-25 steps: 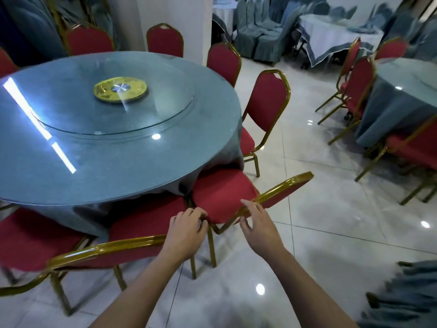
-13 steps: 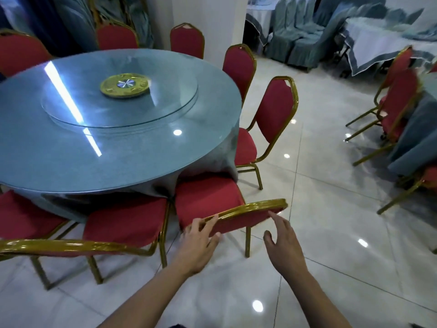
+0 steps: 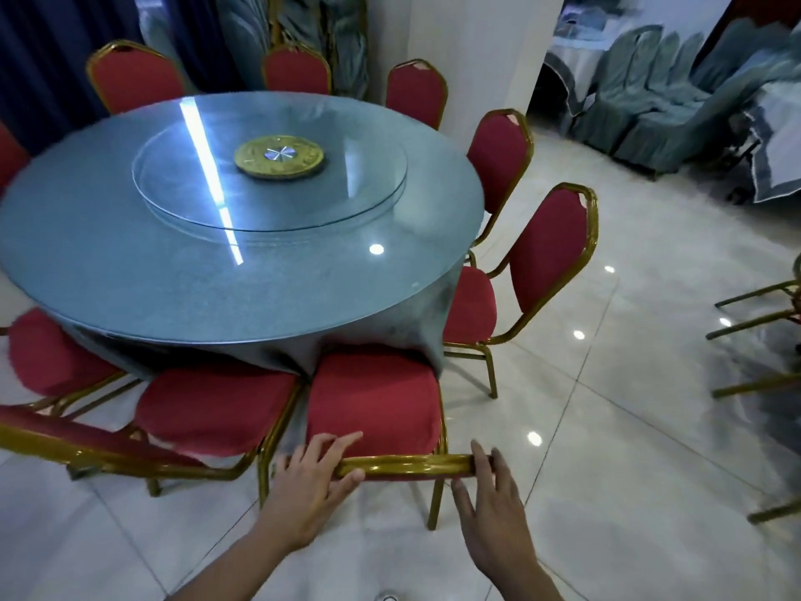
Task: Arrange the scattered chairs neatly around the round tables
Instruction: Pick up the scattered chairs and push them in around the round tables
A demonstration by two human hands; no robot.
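A red-cushioned chair with a gold frame (image 3: 372, 405) stands right in front of me, its seat tucked under the cloth edge of the round grey table (image 3: 130, 288). My left hand (image 3: 314, 479) grips the left end of the chair's gold top rail. My right hand (image 3: 490, 492) holds the right end of the same rail, fingers loosely curled on it. More red chairs ring the table: one to the left (image 3: 212, 409), one to the right (image 3: 542, 271), and several along the far side.
A glass turntable with a gold hub (image 3: 279, 157) sits on the table. A white pillar (image 3: 468, 49) rises behind it. Grey-covered chairs (image 3: 650, 101) crowd the back right. Gold chair legs (image 3: 754, 314) of another table show at the right edge. Glossy tiled floor lies to my right.
The chair's back has swung round to face me squarely and its seat has gone further under the table. Both hands have closed on the top rail. My view has shifted right.
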